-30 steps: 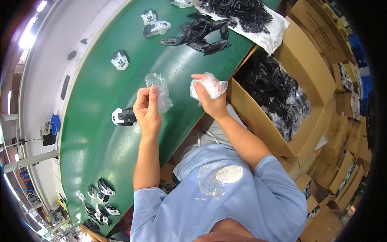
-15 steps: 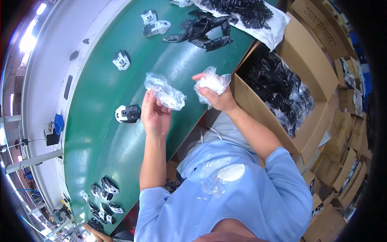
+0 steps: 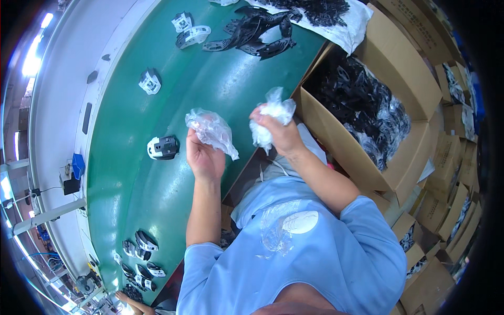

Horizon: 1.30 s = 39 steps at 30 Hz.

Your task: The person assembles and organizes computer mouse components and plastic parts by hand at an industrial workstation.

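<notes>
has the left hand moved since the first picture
Yes, rightward: the left hand now stands clear of the black-and-white part it overlapped in view earlier.

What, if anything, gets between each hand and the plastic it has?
Nothing visible does: the left hand holds the crumpled clear plastic directly, and the right hand grips the whitish plastic bundle, also bare-handed.

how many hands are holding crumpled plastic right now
2: the left hand, over the green table, and the right hand, nearer the open cardboard box. Other hands may be hidden.
</notes>
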Available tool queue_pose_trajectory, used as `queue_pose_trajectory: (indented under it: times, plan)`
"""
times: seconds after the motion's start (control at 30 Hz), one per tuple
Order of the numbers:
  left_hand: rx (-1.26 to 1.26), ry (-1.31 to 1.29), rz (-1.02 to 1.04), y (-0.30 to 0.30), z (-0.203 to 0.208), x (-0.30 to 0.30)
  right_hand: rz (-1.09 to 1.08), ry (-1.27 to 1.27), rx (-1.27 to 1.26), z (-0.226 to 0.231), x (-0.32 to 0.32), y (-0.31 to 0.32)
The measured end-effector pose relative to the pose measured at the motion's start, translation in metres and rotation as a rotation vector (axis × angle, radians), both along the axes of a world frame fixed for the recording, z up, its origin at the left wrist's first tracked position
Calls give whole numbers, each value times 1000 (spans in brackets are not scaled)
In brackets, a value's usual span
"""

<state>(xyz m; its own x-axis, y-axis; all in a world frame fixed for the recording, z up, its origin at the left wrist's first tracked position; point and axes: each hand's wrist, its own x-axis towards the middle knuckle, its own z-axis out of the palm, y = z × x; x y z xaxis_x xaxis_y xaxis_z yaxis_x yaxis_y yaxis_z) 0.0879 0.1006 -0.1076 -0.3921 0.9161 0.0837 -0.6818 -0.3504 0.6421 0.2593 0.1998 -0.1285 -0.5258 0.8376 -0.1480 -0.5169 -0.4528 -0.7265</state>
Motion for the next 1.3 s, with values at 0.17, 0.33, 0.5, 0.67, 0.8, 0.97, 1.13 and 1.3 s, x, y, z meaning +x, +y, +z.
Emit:
queue_pose_trajectory:
  times: [0.17,0.33,0.5,0.67,0.8,0.97,1.13,1.3]
  plan:
    - [-317,277,148,7,15,18,133,-80,293,12,9,8]
    - [-421,706,45,3,5,16,170,-115,252,12,-7,1]
    - [-357,-24,109,11,9,19,82,113,-78,10,-1,0]
    - [-270,789,469,1,9,13,15,59,-64,9,0,5]
    - [-271,1611,405,-4,38,20,-48,-168,208,15,2,-6]
    - [-256,972,578,-12,33,23,-377,-400,1285,25,6,17]
    - [-326,868,179,-3,37,29,-342,-488,1750,35,7,28]
    - [-384,653,171,2,28,22,-158,-514,1701,31,5,27]
